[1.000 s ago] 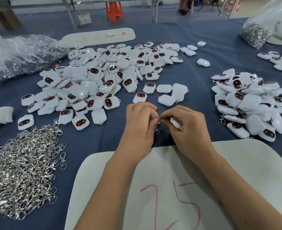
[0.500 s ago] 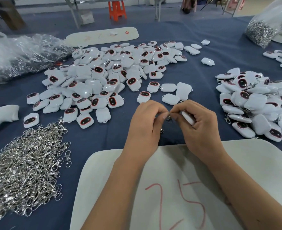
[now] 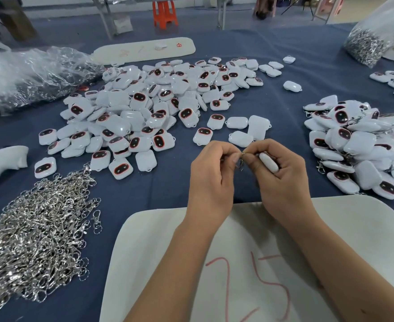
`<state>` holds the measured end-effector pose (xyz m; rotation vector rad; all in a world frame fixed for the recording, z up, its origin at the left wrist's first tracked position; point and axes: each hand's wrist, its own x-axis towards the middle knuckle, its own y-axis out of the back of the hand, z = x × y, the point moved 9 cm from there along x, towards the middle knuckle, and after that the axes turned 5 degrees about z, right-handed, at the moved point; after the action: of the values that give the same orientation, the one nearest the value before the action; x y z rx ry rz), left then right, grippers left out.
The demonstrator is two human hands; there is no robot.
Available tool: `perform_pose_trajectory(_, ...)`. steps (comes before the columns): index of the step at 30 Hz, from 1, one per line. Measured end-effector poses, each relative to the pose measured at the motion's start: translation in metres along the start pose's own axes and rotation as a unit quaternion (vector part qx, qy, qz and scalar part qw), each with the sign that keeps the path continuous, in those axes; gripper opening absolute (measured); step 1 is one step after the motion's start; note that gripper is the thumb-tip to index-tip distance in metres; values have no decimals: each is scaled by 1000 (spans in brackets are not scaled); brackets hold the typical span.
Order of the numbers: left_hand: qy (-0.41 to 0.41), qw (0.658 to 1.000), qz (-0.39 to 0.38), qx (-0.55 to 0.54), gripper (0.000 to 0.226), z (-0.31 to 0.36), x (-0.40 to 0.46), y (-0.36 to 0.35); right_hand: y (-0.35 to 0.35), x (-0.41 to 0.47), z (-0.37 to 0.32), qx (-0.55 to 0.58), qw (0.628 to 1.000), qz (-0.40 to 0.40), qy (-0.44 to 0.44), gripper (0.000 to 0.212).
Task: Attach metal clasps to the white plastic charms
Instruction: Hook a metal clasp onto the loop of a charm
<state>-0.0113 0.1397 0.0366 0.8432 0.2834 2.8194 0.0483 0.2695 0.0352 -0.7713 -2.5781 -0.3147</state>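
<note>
Beyond the fingers, a broad heap of loose white charms (image 3: pixel 158 108) is spread across the blue cloth (image 3: pixel 284 49); to the left of the fingers a tangled pile of metal clasps (image 3: pixel 33 238) is seen, and to their right a smaller mound of finished charms (image 3: pixel 363 145), several with clasps trailing from their edges. Beneath the wrists lies a pale board (image 3: pixel 353 228) marked in red. Compared with half a second ago, the piles lie in the same order, while the two hands have kept their pose, drawn tightly together at the fingertips. The right hand (image 3: pixel 281 180) is curled round a single white charm (image 3: pixel 269 162), which is held edge-up between thumb and fingers. The left hand (image 3: pixel 211 180) is closed, its thumb and forefinger pinched on a small clasp (image 3: pixel 242 161) hanging in the gap between the two thumbs. The clasp's ring seems to be worked at the charm's loop, though the joint is too small and too hidden by fingertips to be judged closed. The step is therefore taken as mid-attachment: the pair has not yet been released to the finished mound on the right.
</note>
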Motion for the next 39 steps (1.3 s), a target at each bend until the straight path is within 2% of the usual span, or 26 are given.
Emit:
perform_pose_trajectory(6, -16, 1000, -14, -2, 13, 5, 2, 4, -1, -1, 18, 67, 994, -4, -81, 14)
perform_pose_trajectory(10, -14, 999, -51, 1, 13, 1, 5, 6, -4, 1, 18, 43, 996, -19, -71, 20)
perform_pose_trajectory(16, -3, 999, -51, -8, 13, -1, 3, 6, -5, 1, 23, 54, 994, -30, -90, 15)
perform_pose_trajectory(29, 5, 998, 49, -26, 12, 7, -7, 0, -4, -2, 28, 155, 978, 1, -137, 12)
perform_pose_trajectory(35, -17, 999, 14, 25, 13, 5, -3, 3, -7, -1, 27, 110, 985, -29, -131, 10)
perform_pose_trajectory(37, -35, 998, -5, 61, 15, 7, 0, 4, -8, -2, 28, 78, 988, -38, -130, 4)
perform_pose_trajectory(39, -52, 994, -22, 94, 17, 7, 3, 4, -8, -4, 36, 83, 982, -36, -167, 23)
